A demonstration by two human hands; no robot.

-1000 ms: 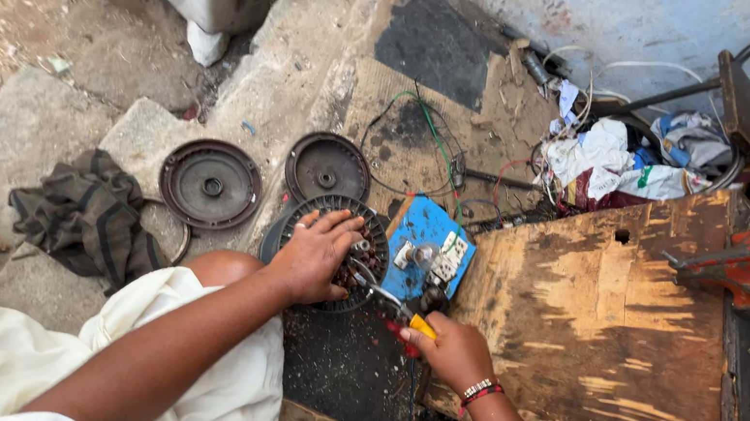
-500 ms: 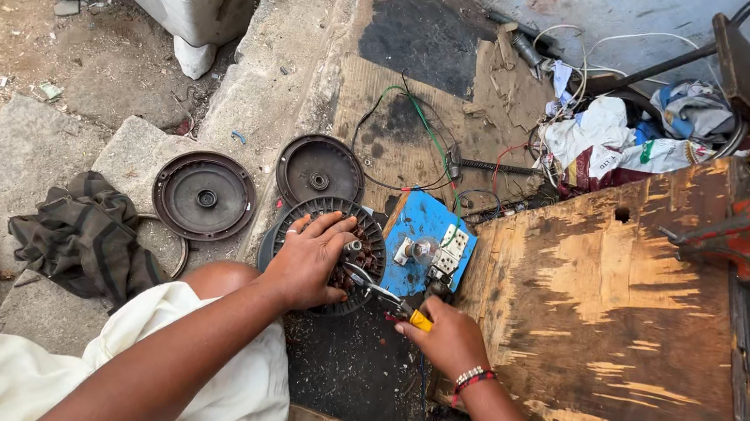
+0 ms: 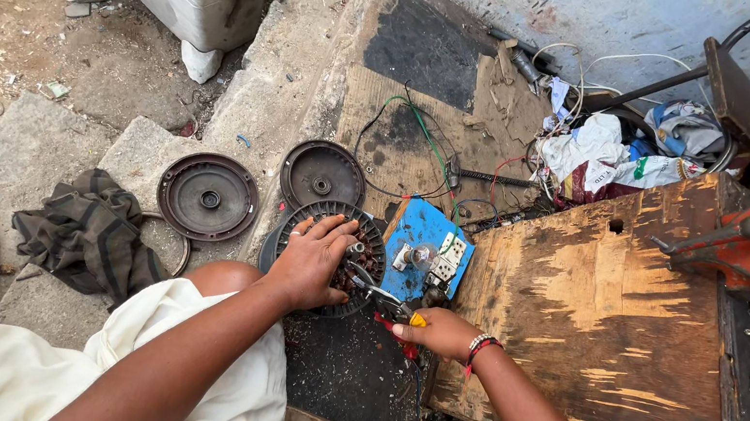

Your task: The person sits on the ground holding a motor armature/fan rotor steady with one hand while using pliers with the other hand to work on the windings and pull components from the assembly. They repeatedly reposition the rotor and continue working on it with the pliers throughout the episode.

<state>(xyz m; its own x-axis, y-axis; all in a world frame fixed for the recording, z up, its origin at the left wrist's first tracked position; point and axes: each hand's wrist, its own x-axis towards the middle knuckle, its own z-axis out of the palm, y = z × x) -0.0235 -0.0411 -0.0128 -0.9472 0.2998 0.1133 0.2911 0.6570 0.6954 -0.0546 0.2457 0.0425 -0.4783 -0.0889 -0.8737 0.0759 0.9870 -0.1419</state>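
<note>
while fingers [image 3: 333,234] splay on motor [image 3: 330,255], pliers [image 3: 386,305] gripped

Left of the left hand [image 3: 314,261], two round metal covers [image 3: 208,197] lie on the stone floor [image 3: 63,137]. A dark cloth [image 3: 88,234] lies beside them

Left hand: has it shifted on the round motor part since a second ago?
No. The left hand stays pressed on the round motor part, beside the blue board.
</note>
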